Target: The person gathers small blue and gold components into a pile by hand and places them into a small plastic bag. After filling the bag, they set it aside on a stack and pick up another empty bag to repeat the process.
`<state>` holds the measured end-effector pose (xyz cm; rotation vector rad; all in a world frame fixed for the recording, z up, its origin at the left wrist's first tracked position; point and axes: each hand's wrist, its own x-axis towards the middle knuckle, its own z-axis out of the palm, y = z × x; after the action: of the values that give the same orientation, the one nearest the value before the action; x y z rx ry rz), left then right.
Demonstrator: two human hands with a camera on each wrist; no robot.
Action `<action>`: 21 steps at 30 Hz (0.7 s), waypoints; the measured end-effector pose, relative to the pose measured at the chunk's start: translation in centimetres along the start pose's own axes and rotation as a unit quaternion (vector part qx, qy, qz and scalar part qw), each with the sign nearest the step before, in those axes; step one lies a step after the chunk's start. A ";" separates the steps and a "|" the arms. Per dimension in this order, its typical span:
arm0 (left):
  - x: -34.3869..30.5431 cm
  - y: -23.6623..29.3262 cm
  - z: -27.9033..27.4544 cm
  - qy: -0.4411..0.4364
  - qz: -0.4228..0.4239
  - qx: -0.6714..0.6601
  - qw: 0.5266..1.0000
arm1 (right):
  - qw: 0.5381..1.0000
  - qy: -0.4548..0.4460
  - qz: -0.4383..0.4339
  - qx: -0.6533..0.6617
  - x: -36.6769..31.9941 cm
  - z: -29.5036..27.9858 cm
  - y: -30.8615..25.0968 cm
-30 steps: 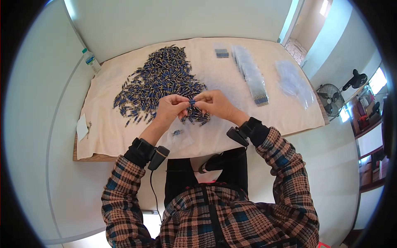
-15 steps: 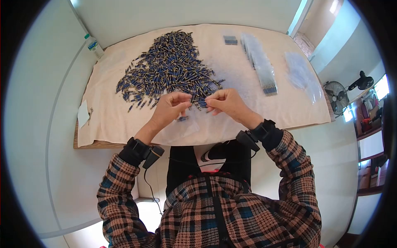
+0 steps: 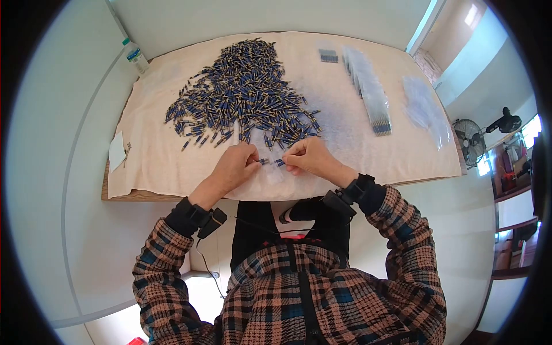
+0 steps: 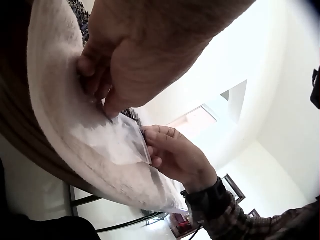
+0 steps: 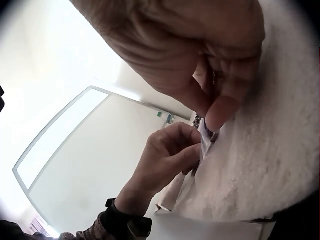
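My left hand (image 3: 234, 165) pinches the near left side of a clear plastic bag (image 4: 112, 139) low over the cloth. Small blue pieces (image 3: 263, 161) show at its fingertips. Facing it from the right, my right hand (image 3: 315, 158) grips small dark-blue cylindrical pieces (image 3: 280, 163) with metallic ends between thumb and fingers. In the right wrist view its fingertips are right at the bag's edge (image 5: 204, 140), and the left hand (image 5: 167, 157) is beyond. Just past both hands spreads a large heap of the same blue and gold-tipped pieces (image 3: 241, 92).
A row of filled clear packets (image 3: 368, 92) lies on the cloth (image 3: 190, 172) at right, with a small packet (image 3: 328, 56) beside it. Loose plastic bags (image 3: 425, 109) lie at far right. A bottle (image 3: 135, 56) stands at the back left, near a white paper tag (image 3: 117, 151).
Both hands were together at a blue piece, then parted. They have since come down nearer me to the plastic bag, the left taking hold of it. The head view has shifted slightly.
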<state>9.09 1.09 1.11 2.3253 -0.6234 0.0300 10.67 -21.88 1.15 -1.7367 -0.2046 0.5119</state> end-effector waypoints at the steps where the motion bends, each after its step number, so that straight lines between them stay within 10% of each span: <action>1: 0.0 -0.1 0.1 -0.005 -0.007 -0.001 1.000 | 1.000 -0.001 0.000 0.000 0.2 0.3 0.1; 21: 0.6 -1.4 -1.0 -0.075 -0.040 -0.085 0.993 | 0.958 0.056 -0.200 -0.196 1.2 2.2 1.5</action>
<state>10.39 2.39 1.06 2.1977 -0.5821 -0.2273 10.52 -19.77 -0.88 -2.0331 -0.5956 0.0735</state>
